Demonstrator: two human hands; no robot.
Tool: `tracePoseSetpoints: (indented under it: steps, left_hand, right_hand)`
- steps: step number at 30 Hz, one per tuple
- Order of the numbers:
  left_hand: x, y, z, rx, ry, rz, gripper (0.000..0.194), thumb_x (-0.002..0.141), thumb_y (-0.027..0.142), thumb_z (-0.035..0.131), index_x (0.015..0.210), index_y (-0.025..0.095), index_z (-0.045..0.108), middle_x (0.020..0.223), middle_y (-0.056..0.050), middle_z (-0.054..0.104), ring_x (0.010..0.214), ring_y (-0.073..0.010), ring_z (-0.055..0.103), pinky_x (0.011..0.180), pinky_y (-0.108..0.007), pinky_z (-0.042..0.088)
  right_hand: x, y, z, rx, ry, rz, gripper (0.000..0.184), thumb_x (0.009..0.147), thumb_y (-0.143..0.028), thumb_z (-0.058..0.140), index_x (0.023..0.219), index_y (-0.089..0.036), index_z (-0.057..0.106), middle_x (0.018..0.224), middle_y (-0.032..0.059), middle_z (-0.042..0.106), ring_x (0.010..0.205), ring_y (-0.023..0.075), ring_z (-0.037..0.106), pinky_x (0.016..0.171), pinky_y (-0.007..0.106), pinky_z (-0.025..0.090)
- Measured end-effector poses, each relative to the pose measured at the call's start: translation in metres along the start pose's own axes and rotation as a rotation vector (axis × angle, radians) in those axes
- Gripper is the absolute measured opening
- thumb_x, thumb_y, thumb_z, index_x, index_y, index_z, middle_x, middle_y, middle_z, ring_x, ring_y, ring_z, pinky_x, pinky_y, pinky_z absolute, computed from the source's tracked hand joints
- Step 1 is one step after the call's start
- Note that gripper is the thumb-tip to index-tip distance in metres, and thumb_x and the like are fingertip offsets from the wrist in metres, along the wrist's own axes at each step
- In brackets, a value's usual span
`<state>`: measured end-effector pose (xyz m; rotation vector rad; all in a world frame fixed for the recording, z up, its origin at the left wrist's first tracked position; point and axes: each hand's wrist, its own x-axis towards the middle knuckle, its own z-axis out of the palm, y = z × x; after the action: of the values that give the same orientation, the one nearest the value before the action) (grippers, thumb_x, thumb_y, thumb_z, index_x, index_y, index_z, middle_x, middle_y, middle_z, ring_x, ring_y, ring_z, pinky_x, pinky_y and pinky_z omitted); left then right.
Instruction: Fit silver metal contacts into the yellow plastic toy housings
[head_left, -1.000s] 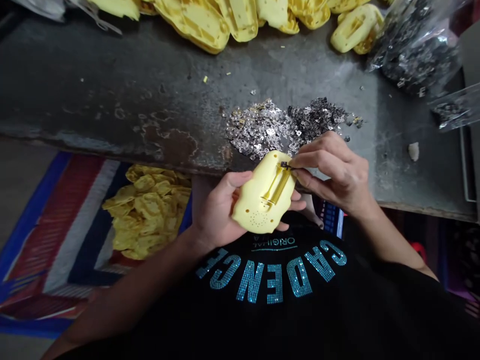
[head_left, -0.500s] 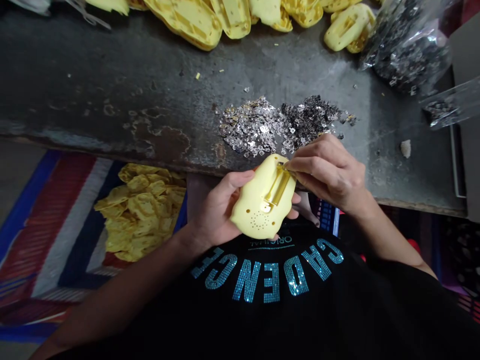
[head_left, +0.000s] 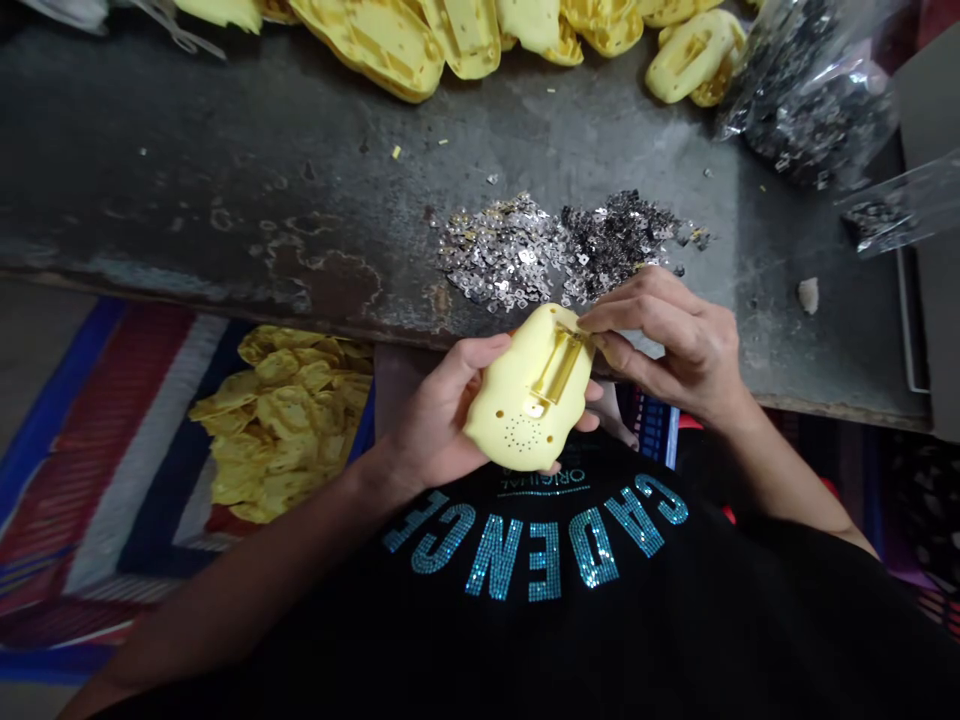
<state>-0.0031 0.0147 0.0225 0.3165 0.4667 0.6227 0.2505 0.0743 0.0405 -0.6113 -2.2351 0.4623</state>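
Observation:
A yellow plastic toy shell (head_left: pixel 517 390) lies in my left hand (head_left: pixel 446 410), with the thumb on its left edge and the fingertips showing at its right. Its outer side faces up, with a long battery slot, screw holes and a ring of small speaker holes. At the slot's upper end, the thumb and fingers of my right hand (head_left: pixel 667 345) are pinched together. What they hold is too small to make out. Just beyond the shell lie a pile of silvery metal contact plates (head_left: pixel 502 250) and a pile of darker metal pieces (head_left: pixel 622 235).
More yellow shells (head_left: pixel 367 45) line the back of the dark worktable (head_left: pixel 187 190). Clear bags of metal pieces (head_left: pixel 817 110) sit at the back right. Below left, a crate holds many yellow shells (head_left: pixel 285 420). A whitish lump (head_left: pixel 808 295) rests at the right.
The shell has shifted and tilted slightly in my left hand. My right fingertips have moved a little right along the slot's upper end, and that hand's lower fingers have loosened somewhat.

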Motion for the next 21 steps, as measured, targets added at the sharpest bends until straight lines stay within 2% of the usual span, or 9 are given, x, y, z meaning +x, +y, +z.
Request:
tracePoseSetpoints:
  steps: [5, 9, 14, 16, 18, 21]
  left_hand:
    - [0.002, -0.002, -0.001, -0.016, 0.006, 0.024, 0.063, 0.099, 0.06, 0.068, 0.147, 0.019, 0.066, 0.13, -0.02, 0.084, 0.117, -0.0436, 0.083, 0.068, -0.042, 0.073]
    - [0.003, -0.003, 0.002, -0.004, -0.017, 0.087, 0.055, 0.099, 0.059, 0.071, 0.138, 0.02, 0.073, 0.122, -0.015, 0.087, 0.111, -0.0399, 0.086, 0.068, -0.043, 0.074]
    - [-0.002, 0.0, 0.014, 0.045, 0.054, 0.16, 0.043, 0.103, 0.048, 0.063, 0.135, 0.021, 0.074, 0.114, -0.004, 0.088, 0.108, -0.0349, 0.086, 0.07, -0.038, 0.072]
    - [-0.004, 0.0, 0.017, 0.068, 0.055, 0.163, 0.044, 0.104, 0.051, 0.064, 0.136, 0.022, 0.073, 0.113, -0.003, 0.088, 0.11, -0.036, 0.086, 0.071, -0.037, 0.073]
    - [-0.003, -0.001, 0.016, 0.083, 0.064, 0.163, 0.052, 0.103, 0.06, 0.067, 0.14, 0.023, 0.071, 0.117, -0.004, 0.088, 0.113, -0.0381, 0.085, 0.07, -0.038, 0.073]
    - [0.001, -0.007, 0.012, 0.126, 0.137, 0.199, 0.06, 0.099, 0.065, 0.072, 0.141, 0.022, 0.07, 0.122, -0.008, 0.087, 0.108, -0.0375, 0.086, 0.066, -0.036, 0.072]
  right_hand:
    - [-0.001, 0.0, 0.001, -0.093, 0.003, -0.019, 0.016, 0.109, -0.019, 0.07, 0.124, -0.022, 0.075, 0.113, 0.0065, 0.081, 0.099, 0.0185, 0.075, 0.091, 0.037, 0.062]
    - [-0.005, 0.0, 0.007, -0.176, 0.014, -0.055, 0.022, 0.108, -0.021, 0.07, 0.13, -0.025, 0.074, 0.114, 0.0062, 0.082, 0.096, 0.0198, 0.074, 0.087, 0.039, 0.061]
    - [-0.013, -0.004, 0.022, -0.228, 0.149, -0.06, 0.03, 0.108, -0.023, 0.07, 0.138, -0.026, 0.075, 0.114, 0.0084, 0.082, 0.093, 0.0226, 0.073, 0.081, 0.041, 0.059]
    - [-0.014, -0.005, 0.023, -0.155, 0.17, -0.005, 0.026, 0.107, -0.022, 0.071, 0.132, -0.025, 0.079, 0.113, 0.0085, 0.083, 0.096, 0.0219, 0.074, 0.083, 0.041, 0.06]
    - [-0.011, -0.005, 0.02, -0.003, 0.164, 0.123, 0.021, 0.107, -0.022, 0.073, 0.125, -0.025, 0.082, 0.112, 0.0069, 0.083, 0.098, 0.0199, 0.075, 0.086, 0.038, 0.061]
    - [-0.001, 0.0, 0.009, 0.193, 0.087, 0.305, 0.024, 0.103, -0.033, 0.081, 0.125, -0.023, 0.082, 0.109, 0.0042, 0.081, 0.097, 0.017, 0.074, 0.083, 0.033, 0.061]
